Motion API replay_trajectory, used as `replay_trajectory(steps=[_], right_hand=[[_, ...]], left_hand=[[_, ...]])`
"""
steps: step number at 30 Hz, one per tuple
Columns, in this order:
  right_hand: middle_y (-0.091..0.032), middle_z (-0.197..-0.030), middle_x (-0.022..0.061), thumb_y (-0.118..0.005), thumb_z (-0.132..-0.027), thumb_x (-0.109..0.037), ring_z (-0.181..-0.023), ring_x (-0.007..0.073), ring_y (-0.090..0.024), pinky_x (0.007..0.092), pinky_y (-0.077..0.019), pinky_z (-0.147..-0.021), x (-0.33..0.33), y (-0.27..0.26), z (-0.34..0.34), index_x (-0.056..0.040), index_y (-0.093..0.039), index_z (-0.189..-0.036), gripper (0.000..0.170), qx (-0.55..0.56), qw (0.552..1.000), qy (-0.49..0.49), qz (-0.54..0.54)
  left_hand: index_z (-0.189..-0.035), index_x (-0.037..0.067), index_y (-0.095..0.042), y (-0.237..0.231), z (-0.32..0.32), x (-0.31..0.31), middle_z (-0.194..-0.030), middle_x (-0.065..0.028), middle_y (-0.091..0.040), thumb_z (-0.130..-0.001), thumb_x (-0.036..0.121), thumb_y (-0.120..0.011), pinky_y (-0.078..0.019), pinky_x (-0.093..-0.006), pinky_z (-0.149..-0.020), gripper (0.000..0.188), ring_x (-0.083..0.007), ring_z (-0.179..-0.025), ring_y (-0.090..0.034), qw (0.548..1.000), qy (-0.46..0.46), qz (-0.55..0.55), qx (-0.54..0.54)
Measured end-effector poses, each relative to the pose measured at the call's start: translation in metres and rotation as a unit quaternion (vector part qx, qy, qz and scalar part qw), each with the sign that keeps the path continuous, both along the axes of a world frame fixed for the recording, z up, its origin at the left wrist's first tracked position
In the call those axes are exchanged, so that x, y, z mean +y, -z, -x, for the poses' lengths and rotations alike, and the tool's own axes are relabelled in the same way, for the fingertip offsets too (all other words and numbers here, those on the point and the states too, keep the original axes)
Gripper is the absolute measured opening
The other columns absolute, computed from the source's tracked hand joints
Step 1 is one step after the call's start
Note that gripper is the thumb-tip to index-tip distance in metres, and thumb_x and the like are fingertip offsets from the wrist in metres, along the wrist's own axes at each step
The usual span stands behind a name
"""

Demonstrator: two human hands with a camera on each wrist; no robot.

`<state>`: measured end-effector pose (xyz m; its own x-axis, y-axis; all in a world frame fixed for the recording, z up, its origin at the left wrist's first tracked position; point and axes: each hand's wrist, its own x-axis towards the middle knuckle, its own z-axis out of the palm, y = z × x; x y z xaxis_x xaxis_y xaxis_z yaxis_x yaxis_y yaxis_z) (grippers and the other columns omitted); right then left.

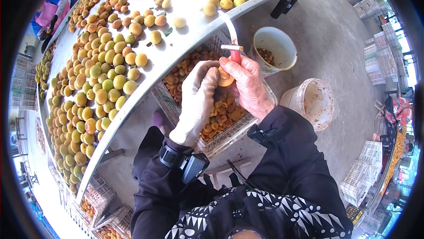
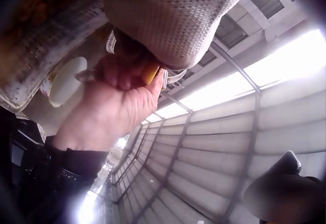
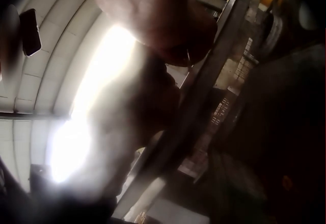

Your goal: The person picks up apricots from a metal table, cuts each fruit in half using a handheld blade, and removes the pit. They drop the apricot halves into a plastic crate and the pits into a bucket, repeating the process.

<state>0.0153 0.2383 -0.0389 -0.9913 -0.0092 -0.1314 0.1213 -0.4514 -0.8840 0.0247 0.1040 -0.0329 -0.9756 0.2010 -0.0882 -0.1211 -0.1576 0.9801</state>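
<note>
My left hand (image 1: 196,95), in a pale knitted glove, holds an orange apricot (image 1: 225,78) between thumb and fingers. My bare right hand (image 1: 251,82) grips a knife by its red handle (image 1: 235,56), its curved blade (image 1: 229,26) pointing up and away from me. The right fingers meet the apricot's near side. Both hands are together above a plastic crate (image 1: 212,148) of apricot halves (image 1: 221,117). In the left wrist view the glove (image 2: 173,22) covers most of the fruit, leaving a yellow sliver (image 2: 151,74) beside the right hand. The right wrist view is dark and blurred.
A white-topped table (image 1: 192,22) heaped with whole apricots (image 1: 106,75) curves along the left and far side. Right of the crate stand a bucket (image 1: 287,46) with some brown bits inside and a stained bucket (image 1: 320,102). Stacked white crates (image 1: 362,175) line the right.
</note>
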Motion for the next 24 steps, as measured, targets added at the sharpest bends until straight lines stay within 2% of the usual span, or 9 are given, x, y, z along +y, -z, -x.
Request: replay_trajectory(steps=[2, 5, 9, 12, 14, 15, 17, 20, 24], right_hand=[[-0.059, -0.074, -0.0057, -0.065, -0.093, -0.024, -0.053, 0.0004, -0.049, 0.0171, -0.0359, -0.043, 0.001, 0.013, 0.002, -0.0094, -0.064, -0.094, 0.015, -0.037, 0.998, -0.009, 0.041], [-0.056, -0.070, -0.0069, -0.065, -0.093, -0.027, -0.046, -0.0002, -0.041, 0.0162, -0.0275, -0.039, 0.002, 0.008, 0.000, -0.0120, -0.062, -0.088, 0.016, -0.067, 0.996, -0.017, 0.050], [-0.056, -0.069, -0.0065, -0.065, -0.093, -0.031, -0.046, 0.0003, -0.043, 0.0163, -0.0296, -0.039, 0.003, 0.006, 0.003, -0.0124, -0.062, -0.087, 0.020, -0.082, 0.996, -0.022, 0.028], [-0.055, -0.068, -0.0063, -0.067, -0.093, -0.032, -0.048, 0.0000, -0.042, 0.0164, -0.0292, -0.041, 0.004, -0.002, 0.004, -0.0114, -0.063, -0.089, 0.022, -0.033, 0.999, -0.004, 0.033], [-0.057, -0.070, -0.0046, -0.067, -0.093, -0.030, -0.056, 0.0013, -0.046, 0.0184, -0.0361, -0.049, 0.007, -0.011, -0.001, -0.0060, -0.065, -0.094, 0.024, 0.019, 0.985, -0.030, -0.168], [-0.062, -0.076, -0.0026, -0.068, -0.092, -0.025, -0.068, 0.0037, -0.052, 0.0227, -0.0435, -0.060, 0.007, -0.011, -0.001, -0.0003, -0.066, -0.098, 0.026, 0.092, 0.970, -0.031, -0.224], [-0.064, -0.078, -0.0013, -0.069, -0.092, -0.025, -0.072, 0.0047, -0.054, 0.0246, -0.0456, -0.064, 0.011, -0.010, 0.001, 0.0006, -0.066, -0.098, 0.026, 0.102, 0.963, -0.036, -0.246], [-0.066, -0.079, 0.0044, -0.071, -0.090, -0.024, -0.075, 0.0079, -0.058, 0.0280, -0.0480, -0.067, 0.016, -0.014, 0.000, 0.0011, -0.066, -0.097, 0.026, 0.113, 0.960, -0.057, -0.249], [-0.063, -0.078, 0.0125, -0.070, -0.090, -0.023, -0.073, 0.0128, -0.060, 0.0301, -0.0480, -0.067, 0.020, -0.013, 0.001, 0.0012, -0.064, -0.098, 0.026, 0.169, 0.912, -0.081, -0.364]], left_hand=[[-0.114, 0.004, -0.059, 0.000, -0.001, 0.000, -0.085, 0.0028, -0.057, -0.102, 0.026, -0.052, -0.0398, -0.0164, -0.057, 0.026, -0.0004, -0.065, -0.048, 1.000, -0.002, 0.009, 0.007], [-0.113, 0.004, -0.059, 0.000, -0.002, 0.002, -0.085, 0.0032, -0.056, -0.102, 0.025, -0.052, -0.0393, -0.0163, -0.057, 0.025, -0.0006, -0.065, -0.048, 1.000, -0.010, 0.019, 0.008], [-0.113, 0.002, -0.058, 0.005, 0.003, 0.003, -0.087, 0.0020, -0.058, -0.103, 0.024, -0.051, -0.0408, -0.0169, -0.057, 0.026, -0.0016, -0.065, -0.050, 0.999, -0.029, -0.018, -0.002], [-0.114, 0.001, -0.058, 0.007, 0.007, 0.002, -0.089, 0.0004, -0.061, -0.103, 0.024, -0.050, -0.0425, -0.0177, -0.057, 0.026, -0.0024, -0.066, -0.052, 0.997, -0.063, -0.043, 0.007], [-0.115, 0.001, -0.057, 0.006, 0.007, 0.002, -0.091, -0.0006, -0.061, -0.103, 0.024, -0.050, -0.0434, -0.0182, -0.058, 0.027, -0.0028, -0.067, -0.053, 0.995, -0.086, -0.057, 0.010], [-0.115, 0.001, -0.058, 0.004, 0.007, 0.002, -0.092, -0.0012, -0.062, -0.103, 0.025, -0.050, -0.0444, -0.0187, -0.059, 0.028, -0.0032, -0.069, -0.054, 0.995, -0.085, -0.055, 0.007], [-0.114, 0.000, -0.059, 0.000, 0.010, 0.000, -0.093, -0.0018, -0.063, -0.103, 0.025, -0.050, -0.0454, -0.0191, -0.061, 0.029, -0.0036, -0.072, -0.055, 0.995, -0.084, -0.054, 0.004], [-0.109, 0.000, -0.063, -0.007, 0.020, -0.013, -0.090, -0.0041, -0.065, -0.102, 0.027, -0.050, -0.0470, -0.0227, -0.067, 0.031, -0.0085, -0.071, -0.061, 0.992, -0.034, 0.063, 0.099], [-0.111, 0.001, -0.062, -0.030, 0.016, -0.017, -0.086, -0.0017, -0.063, -0.102, 0.030, -0.050, -0.0450, -0.0203, -0.061, 0.033, -0.0057, -0.069, -0.057, 0.997, 0.010, 0.075, 0.032]])
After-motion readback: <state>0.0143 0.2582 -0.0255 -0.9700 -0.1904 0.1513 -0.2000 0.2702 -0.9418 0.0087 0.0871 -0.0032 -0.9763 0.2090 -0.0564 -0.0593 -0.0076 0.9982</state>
